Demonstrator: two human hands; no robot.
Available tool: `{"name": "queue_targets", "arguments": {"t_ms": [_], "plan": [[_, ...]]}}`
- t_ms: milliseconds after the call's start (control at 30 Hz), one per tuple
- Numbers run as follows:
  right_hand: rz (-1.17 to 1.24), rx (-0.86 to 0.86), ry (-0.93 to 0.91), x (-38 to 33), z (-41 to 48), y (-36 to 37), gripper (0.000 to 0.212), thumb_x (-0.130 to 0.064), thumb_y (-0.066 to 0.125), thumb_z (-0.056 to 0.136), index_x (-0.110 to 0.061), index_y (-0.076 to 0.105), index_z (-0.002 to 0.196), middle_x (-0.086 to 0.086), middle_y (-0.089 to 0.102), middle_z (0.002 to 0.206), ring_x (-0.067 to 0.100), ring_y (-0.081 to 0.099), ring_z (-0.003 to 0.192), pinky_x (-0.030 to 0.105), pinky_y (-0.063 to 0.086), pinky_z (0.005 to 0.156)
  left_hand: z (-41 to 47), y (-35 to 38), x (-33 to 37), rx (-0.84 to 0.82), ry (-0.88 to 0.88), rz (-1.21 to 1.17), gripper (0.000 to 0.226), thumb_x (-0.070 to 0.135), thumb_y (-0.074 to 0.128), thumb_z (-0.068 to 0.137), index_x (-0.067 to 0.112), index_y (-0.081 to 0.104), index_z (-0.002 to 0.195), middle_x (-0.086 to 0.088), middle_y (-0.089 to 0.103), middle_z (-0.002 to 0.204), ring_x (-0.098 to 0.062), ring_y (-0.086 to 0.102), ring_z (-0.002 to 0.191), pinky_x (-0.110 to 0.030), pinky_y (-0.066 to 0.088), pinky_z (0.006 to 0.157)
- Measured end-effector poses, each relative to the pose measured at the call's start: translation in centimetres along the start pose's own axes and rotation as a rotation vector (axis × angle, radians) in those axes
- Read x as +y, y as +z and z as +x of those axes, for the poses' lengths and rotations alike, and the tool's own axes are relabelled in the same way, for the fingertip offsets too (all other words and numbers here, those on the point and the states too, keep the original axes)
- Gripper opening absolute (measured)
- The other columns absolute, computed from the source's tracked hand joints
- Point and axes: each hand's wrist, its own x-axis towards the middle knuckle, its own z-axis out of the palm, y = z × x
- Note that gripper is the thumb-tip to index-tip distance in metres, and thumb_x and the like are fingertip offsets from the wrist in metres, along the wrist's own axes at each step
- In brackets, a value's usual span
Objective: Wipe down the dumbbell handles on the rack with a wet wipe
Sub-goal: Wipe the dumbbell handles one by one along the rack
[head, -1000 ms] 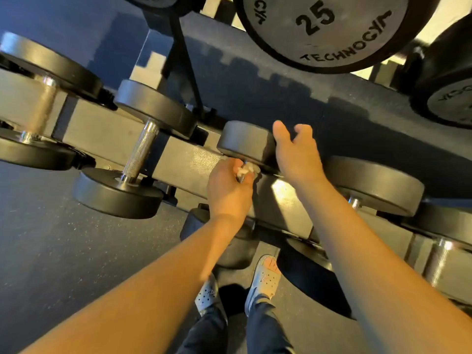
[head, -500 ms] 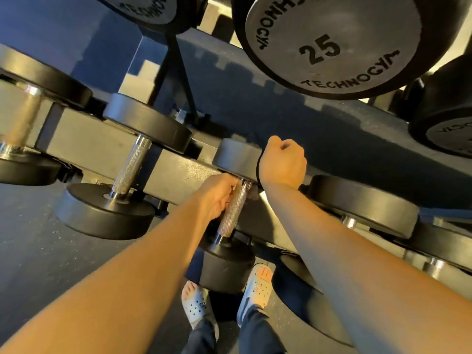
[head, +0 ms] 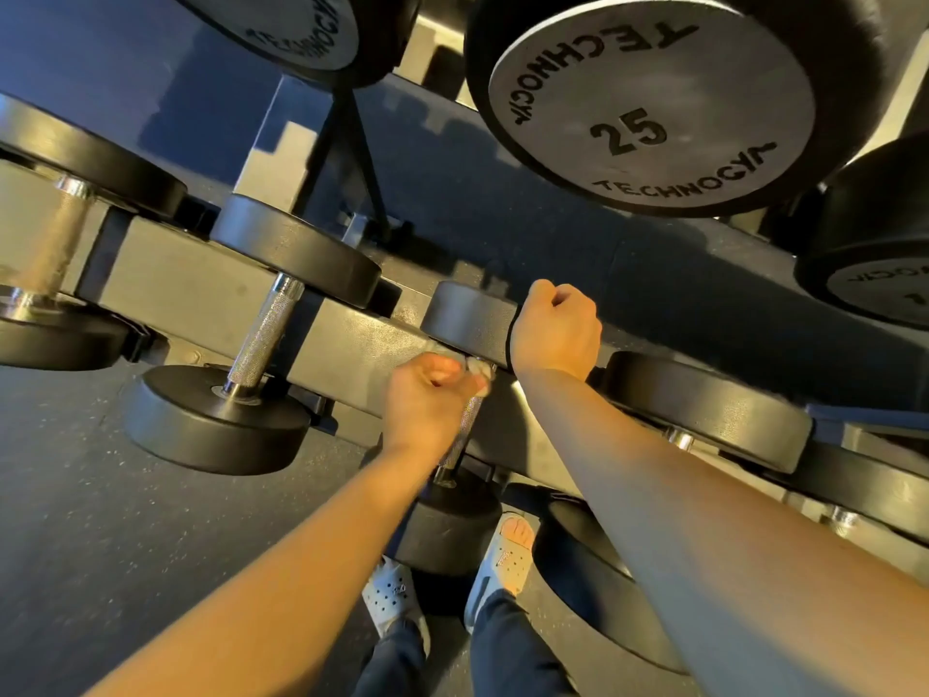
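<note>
Gripping handle [head: 465, 426], left hand [head: 426, 400] fisted

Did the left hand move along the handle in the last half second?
Yes, slightly, toward the far head. The top of the handle under that head was bare; now the left hand and wipe cover it.

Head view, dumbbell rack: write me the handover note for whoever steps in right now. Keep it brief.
Left hand: grips the wet wipe round the top of the small dumbbell's handle.
Right hand: a fist against that dumbbell's far head, nothing seen in it.
Done: cannot tell which handles are already wiped.
Left: run the wipe down this handle, then the neighbour handle and the others on the rack.
</note>
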Motion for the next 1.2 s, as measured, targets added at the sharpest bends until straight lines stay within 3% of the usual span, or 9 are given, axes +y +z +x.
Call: {"name": "queue_targets", "arguments": {"t_ms": [100, 200, 367, 500, 667, 800, 967, 1100, 1200], "plan": [[0.012, 0.001, -0.002, 0.0, 0.1, 0.0, 0.032, -0.03, 0.049, 0.102, -0.016, 0.062, 0.076, 0.001, 0.056, 0.067, 0.014, 0.058, 0.065, 0.024, 0.044, 0.058, 1.1, -0.3, 0.2, -0.132, -0.298, -0.327, 0.005, 0.014, 0.081, 0.085, 0.019, 0.079, 0.085, -0.002, 0.079, 0.084, -0.022, 0.074, 0.087, -0.03, 0.059, 0.079], [0.019, 0.001, -0.008, 0.1, 0.1, 0.0, 0.033, -0.029, 0.049, 0.102, -0.017, 0.059, 0.073, 0.0, 0.054, 0.065, 0.013, 0.057, 0.064, 0.023, 0.043, 0.058, 1.1, -0.9, 0.1, -0.195, -0.328, -0.374, 0.016, 0.014, 0.073, 0.093, 0.022, 0.081, 0.081, -0.003, 0.079, 0.086, -0.018, 0.074, 0.085, -0.024, 0.056, 0.071], [0.016, -0.007, -0.017, 0.0, 0.0, -0.2, 0.035, -0.028, 0.049, 0.102, -0.019, 0.054, 0.068, -0.001, 0.051, 0.062, 0.011, 0.052, 0.06, 0.025, 0.039, 0.057, -0.4, -2.2, -0.7, -0.186, -0.139, -0.015, 0.009, 0.019, 0.074, 0.093, 0.015, 0.082, 0.094, 0.0, 0.078, 0.086, -0.011, 0.073, 0.08, -0.012, 0.053, 0.065], [0.014, -0.023, -0.007, -0.1, 0.0, -0.3, 0.034, -0.028, 0.048, 0.102, -0.019, 0.056, 0.07, -0.001, 0.051, 0.062, 0.011, 0.051, 0.06, 0.024, 0.039, 0.057, -1.8, -3.2, -1.6, -0.204, 0.011, 0.457, 0.011, 0.033, 0.075, 0.093, 0.026, 0.077, 0.085, 0.012, 0.074, 0.083, 0.0, 0.068, 0.075, -0.022, 0.054, 0.071], [0.022, -0.03, -0.004, -0.1, 0.0, -0.4, 0.033, -0.029, 0.049, 0.102, -0.017, 0.059, 0.074, -0.001, 0.052, 0.064, 0.012, 0.053, 0.062, 0.024, 0.039, 0.057, -0.3, -0.5, 0.9, -0.051, -0.05, 0.038, 0.017, 0.023, 0.08, 0.087, 0.014, 0.066, 0.084, -0.002, 0.068, 0.08, -0.003, 0.061, 0.07, -0.006, 0.045, 0.062], [0.023, -0.016, -0.012, 0.1, 0.1, -0.2, 0.034, -0.028, 0.049, 0.102, -0.018, 0.056, 0.069, -0.001, 0.05, 0.062, 0.012, 0.052, 0.06, 0.025, 0.039, 0.056, -1.1, -0.5, -0.5, -0.126, -0.068, 0.12, 0.028, 0.029, 0.08, 0.088, 0.013, 0.063, 0.073, 0.002, 0.063, 0.066, 0.0, 0.058, 0.06, -0.016, 0.047, 0.062], [0.026, -0.008, -0.011, 0.3, 0.2, 0.0, 0.035, -0.029, 0.048, 0.102, -0.02, 0.055, 0.069, -0.001, 0.051, 0.063, 0.011, 0.053, 0.061, 0.023, 0.039, 0.056, -1.7, -1.7, -1.2, -0.232, -0.173, 0.23, 0.018, 0.029, 0.082, 0.086, 0.019, 0.069, 0.079, 0.003, 0.071, 0.087, -0.003, 0.065, 0.078, -0.008, 0.044, 0.057], [0.028, -0.006, -0.016, 0.3, 0.2, -0.1, 0.034, -0.029, 0.049, 0.101, -0.019, 0.056, 0.069, -0.001, 0.051, 0.062, 0.012, 0.052, 0.06, 0.029, 0.044, 0.057, -0.3, -0.9, 0.8, -0.156, -0.166, -0.037, 0.016, 0.026, 0.083, 0.084, 0.016, 0.07, 0.081, -0.001, 0.074, 0.088, -0.015, 0.071, 0.089, -0.031, 0.055, 0.082], [0.04, -0.013, -0.021, 0.2, 0.2, -0.2, 0.033, -0.029, 0.049, 0.1, -0.016, 0.058, 0.071, 0.0, 0.052, 0.062, 0.014, 0.054, 0.06, 0.032, 0.049, 0.059, 0.4, -0.7, 1.6, -0.15, -0.245, -0.075, 0.019, 0.027, 0.083, 0.085, 0.012, 0.072, 0.089, -0.002, 0.072, 0.083, -0.02, 0.068, 0.085, -0.031, 0.052, 0.076]]}}
